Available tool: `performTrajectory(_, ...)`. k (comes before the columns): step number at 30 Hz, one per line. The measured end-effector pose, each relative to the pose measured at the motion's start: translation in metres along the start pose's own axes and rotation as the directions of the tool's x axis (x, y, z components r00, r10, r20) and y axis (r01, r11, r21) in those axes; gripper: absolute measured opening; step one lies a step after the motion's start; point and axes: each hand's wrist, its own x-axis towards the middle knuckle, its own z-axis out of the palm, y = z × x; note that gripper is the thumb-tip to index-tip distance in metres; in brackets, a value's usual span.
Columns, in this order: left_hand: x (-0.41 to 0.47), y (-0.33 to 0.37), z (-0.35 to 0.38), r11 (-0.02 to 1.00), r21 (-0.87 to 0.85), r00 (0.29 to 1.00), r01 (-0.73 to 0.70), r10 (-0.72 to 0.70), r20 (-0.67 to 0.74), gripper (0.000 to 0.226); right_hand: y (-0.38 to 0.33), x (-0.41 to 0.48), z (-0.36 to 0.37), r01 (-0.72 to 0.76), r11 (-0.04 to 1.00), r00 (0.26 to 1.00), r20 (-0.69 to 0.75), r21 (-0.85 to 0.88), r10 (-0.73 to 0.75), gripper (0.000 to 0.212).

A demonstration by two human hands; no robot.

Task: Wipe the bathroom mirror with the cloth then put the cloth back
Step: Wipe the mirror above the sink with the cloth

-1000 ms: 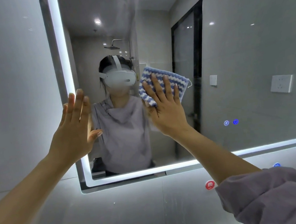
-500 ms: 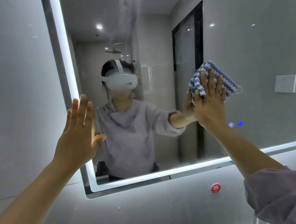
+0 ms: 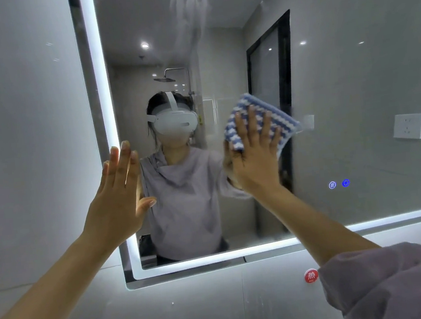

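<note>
While the right hand [image 3: 253,160] presses the blue-and-white striped cloth [image 3: 278,118] flat on the LED mirror [image 3: 351,79], wiping looks mid-job
Cloth sits mid-glass, just right of the reflected headset [image 3: 175,121]; right fingers straight and spread across it, nothing clamped. Left hand [image 3: 118,195] flat, fingers straight and close together, thumb out, at the lit left edge; looks braced there, contact unclear. To do it well: even palm pressure, overlapping passes, reach the smear streaks [image 3: 188,8] up top, steer clear of the two blue touch icons [image 3: 332,185]. Readable text: red round sticker [image 3: 311,275] under the mirror says 热; icons are symbols only, no brand visible
</note>
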Motion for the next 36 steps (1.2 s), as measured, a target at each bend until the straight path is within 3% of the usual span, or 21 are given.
performTrajectory(7, -0.002, 0.002, 0.003, 1.0, 0.015, 1.0, -0.012, 0.013, -0.014, 0.093, -0.076, 0.0, 0.009, 0.299, 0.953, 0.949, 0.116, -0.049, -0.292, 0.058)
performTrajectory(17, 0.0, 0.001, 0.003, 0.999, 0.032, 1.0, -0.02, 0.021, -0.017, 0.093, -0.071, 0.015, 0.003, 0.402, 0.915, 0.906, 0.162, -0.044, -0.391, 0.054)
performTrajectory(23, -0.001, 0.001, 0.002, 0.999, 0.041, 1.0, -0.013, 0.013, -0.005, 0.092, -0.026, 0.025, 0.0, 0.327, 0.942, 0.945, 0.051, -0.073, -0.324, 0.055)
performTrajectory(29, -0.001, 0.001, 0.001, 0.999, 0.033, 1.0, -0.008, 0.008, 0.004, 0.092, 0.035, 0.028, -0.014, 0.108, 0.991, 0.993, -0.029, -0.078, -0.11, 0.054)
performTrajectory(36, -0.001, 0.001, 0.002, 0.999, 0.043, 1.0, -0.013, 0.013, 0.002, 0.093, 0.028, 0.022, -0.022, -0.081, 0.997, 0.997, -0.013, 0.006, 0.082, 0.058)
